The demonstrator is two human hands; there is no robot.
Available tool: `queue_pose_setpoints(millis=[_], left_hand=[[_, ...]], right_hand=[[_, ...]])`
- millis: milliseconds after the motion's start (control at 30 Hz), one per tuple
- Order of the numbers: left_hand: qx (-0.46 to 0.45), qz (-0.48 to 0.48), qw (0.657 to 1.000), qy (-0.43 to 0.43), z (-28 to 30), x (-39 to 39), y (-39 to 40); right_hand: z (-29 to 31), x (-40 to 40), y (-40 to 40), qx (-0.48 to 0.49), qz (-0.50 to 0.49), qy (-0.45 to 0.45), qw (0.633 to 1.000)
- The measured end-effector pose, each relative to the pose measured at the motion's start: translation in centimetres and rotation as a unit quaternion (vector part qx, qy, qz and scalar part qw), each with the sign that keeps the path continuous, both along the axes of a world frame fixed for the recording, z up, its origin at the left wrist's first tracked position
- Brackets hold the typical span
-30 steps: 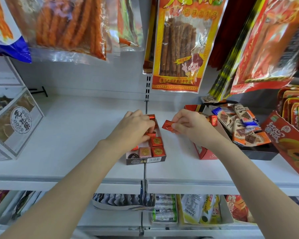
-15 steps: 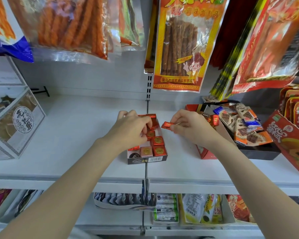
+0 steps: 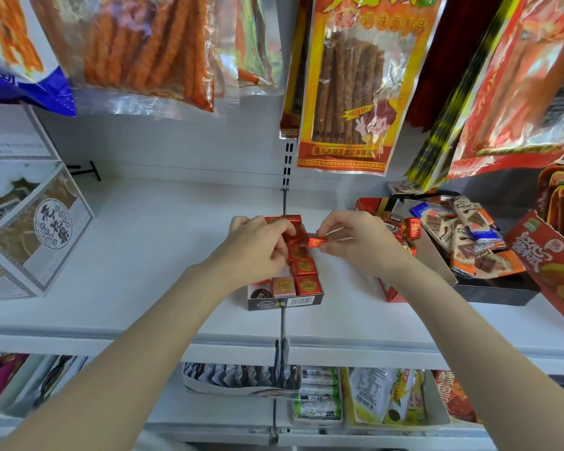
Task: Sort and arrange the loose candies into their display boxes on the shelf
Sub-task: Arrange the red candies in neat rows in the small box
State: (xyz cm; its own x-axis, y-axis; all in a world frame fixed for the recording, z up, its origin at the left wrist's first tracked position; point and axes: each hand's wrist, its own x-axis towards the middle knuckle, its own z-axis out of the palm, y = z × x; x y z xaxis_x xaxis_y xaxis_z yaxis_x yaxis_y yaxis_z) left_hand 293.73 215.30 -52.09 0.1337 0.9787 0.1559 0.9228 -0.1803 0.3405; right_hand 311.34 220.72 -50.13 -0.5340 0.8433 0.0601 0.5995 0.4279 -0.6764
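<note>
Bright, even light falls on the white shelf (image 3: pixel 144 255), with only faint soft shadows. Above the shelf, the hanging snack bags (image 3: pixel 150 50) show glare and blur. Wide-angle distortion bends the shelf's edges outward toward the corners.

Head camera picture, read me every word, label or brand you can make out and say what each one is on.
"调味面制品": hanging yellow and red snack bag.
"Fodber", roughly, the script is blurred: front of the small dark candy display box.
"小样": green and white drink cartons on the lower shelf.
Barcode digits, the grey carton's round seal and the red side box: too small or stylised to read.
</note>
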Motion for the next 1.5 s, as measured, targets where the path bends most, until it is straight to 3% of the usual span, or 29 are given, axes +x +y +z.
queue_pose_setpoints(millis=[300, 567, 833, 1000, 1333, 1500], left_hand=[[0.002, 0.013, 1.000, 0.013, 0.1, -0.5, -0.1], [-0.045, -0.022, 0.999, 0.020, 0.1, -0.9, -0.8], [-0.052, -0.033, 0.998, 0.032, -0.1, -0.6, -1.1], [0.011, 0.017, 1.000, 0.010, 0.7, -1.2, -1.3], [-0.042, 0.000, 0.999, -0.016, -0.2, -2.6, -1.2], [-0.021, 0.017, 1.000, -0.009, 0.1, -2.5, -1.0]], right_hand=[[-0.5, -1.8, -0.2, 0.047, 0.043, -0.045, 0.997], [-0.4, -2.1, -0.2, 0.127, 0.087, -0.167, 0.974], [-0.2, -1.8, -0.1, 0.143, 0.046, -0.110, 0.983], [-0.3, -3.4, 0.6, 0.124, 0.003, -0.086, 0.989], [-0.9, -4.8, 1.6, 0.080, 0.065, -0.171, 0.980], [-0.9, -4.9, 1.7, 0.086, 0.063, -0.170, 0.980]])
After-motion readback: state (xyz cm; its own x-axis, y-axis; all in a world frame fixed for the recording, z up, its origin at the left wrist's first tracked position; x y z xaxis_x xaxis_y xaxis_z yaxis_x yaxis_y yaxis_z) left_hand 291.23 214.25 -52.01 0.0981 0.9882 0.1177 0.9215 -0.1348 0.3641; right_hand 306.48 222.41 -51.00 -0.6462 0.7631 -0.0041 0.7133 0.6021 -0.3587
